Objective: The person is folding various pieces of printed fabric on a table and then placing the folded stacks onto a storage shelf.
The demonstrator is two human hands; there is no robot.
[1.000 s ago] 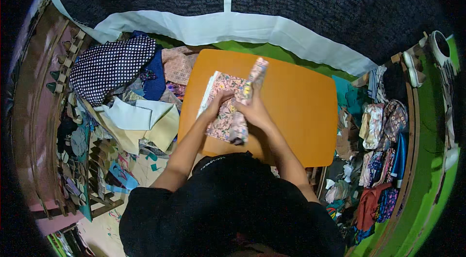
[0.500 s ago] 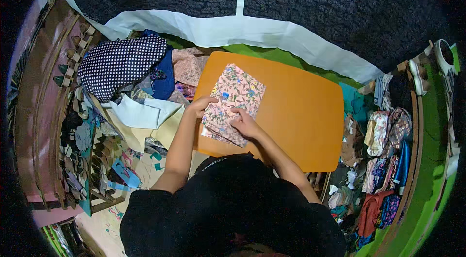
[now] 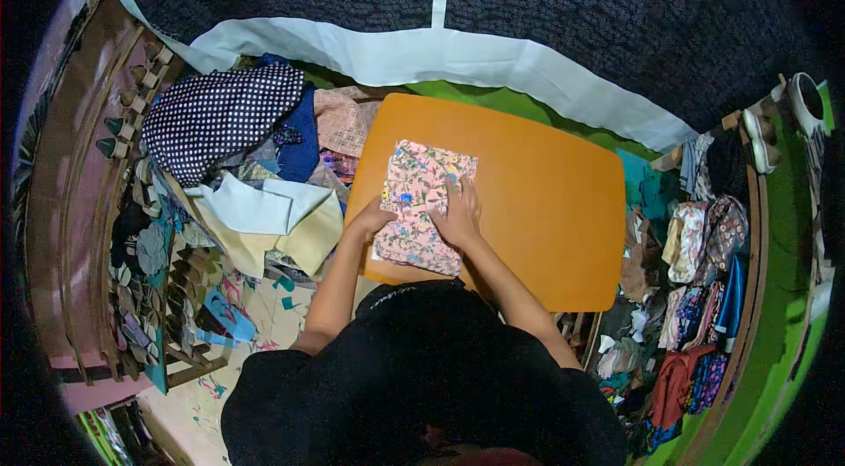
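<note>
A folded pink cloth (image 3: 418, 233) with a floral print lies on the left part of the orange table (image 3: 546, 202). My left hand (image 3: 373, 219) is at its left edge, thumb over the top, the other fingers mostly hidden at or under the edge. Across the cloth's right side rests my right hand (image 3: 458, 218), its fingers stretched out flat and its thumb apart. A paler layer shows at the cloth's lower left corner.
Left of the table are heaped fabrics: a dark polka-dot cloth (image 3: 224, 118) and white and cream pieces (image 3: 308, 237). A rack with spools (image 3: 132, 101) lines the left wall. Folded cloths (image 3: 691, 316) fill shelves at the right. A dark patterned curtain (image 3: 581, 17) hangs beyond.
The cloth has turned straighter and come slightly nearer to me. My right hand has gone from gripping it to lying flat on it; my left hand has slid nearer along the edge.
</note>
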